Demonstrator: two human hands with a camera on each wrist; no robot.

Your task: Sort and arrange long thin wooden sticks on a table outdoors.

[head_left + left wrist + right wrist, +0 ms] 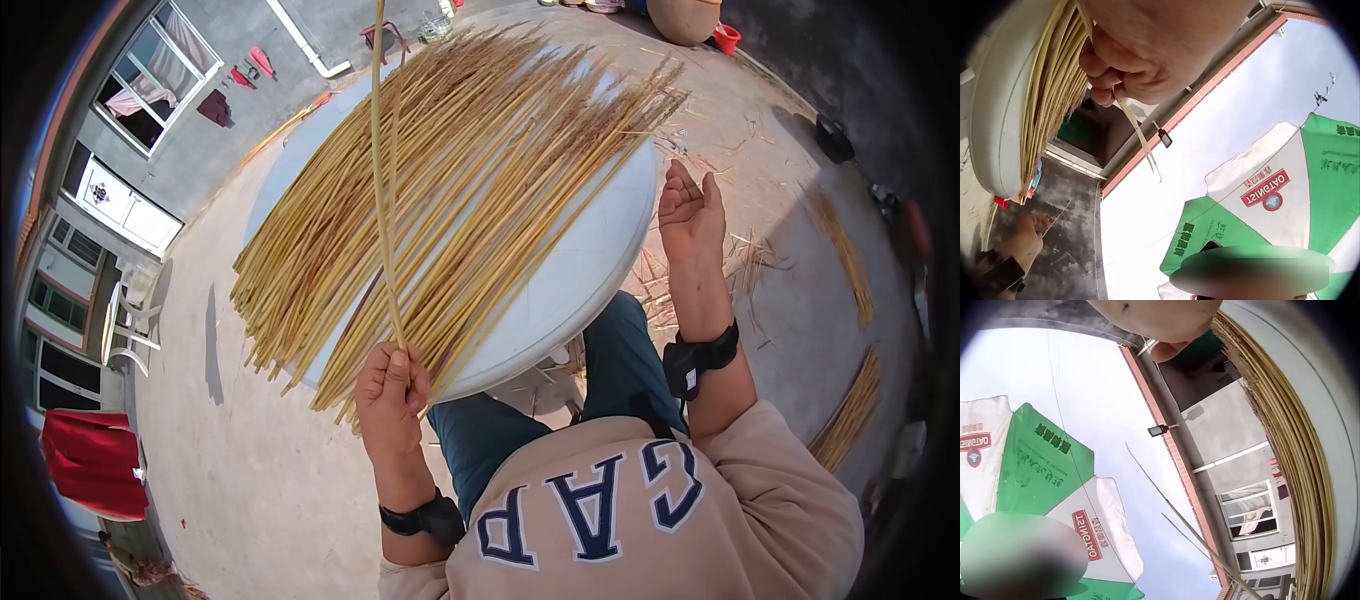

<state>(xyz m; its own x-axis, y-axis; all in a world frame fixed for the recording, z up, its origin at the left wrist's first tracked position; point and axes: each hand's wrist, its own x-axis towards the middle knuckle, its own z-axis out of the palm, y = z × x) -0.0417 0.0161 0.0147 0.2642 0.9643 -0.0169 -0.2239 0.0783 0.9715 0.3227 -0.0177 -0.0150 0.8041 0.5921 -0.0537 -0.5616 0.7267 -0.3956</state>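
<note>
In my left hand (393, 390) at the table's near edge, a long yellow stalk (381, 170) is gripped between thumb and curled fingers and rises past the top of the head view. A thinner strand (395, 120) runs up beside it. Below the fist, the stalk's pale split end (1141, 137) pokes out in the left wrist view. My right hand (692, 212) is raised off the table's right side, fingers loosely bent, thumb apart from them. Many stalks (330, 220) with brown feathery tops lie across the round white table (590, 255), tops pointing away from me.
More stalk bundles (845, 255) lie on the concrete floor at the right, with loose scraps (750, 265) nearer the table. A white chair (130, 320) stands at the left. Behind the table are a large round jar (685, 18) and a red bucket (727, 39). An umbrella (1272, 181) spreads overhead.
</note>
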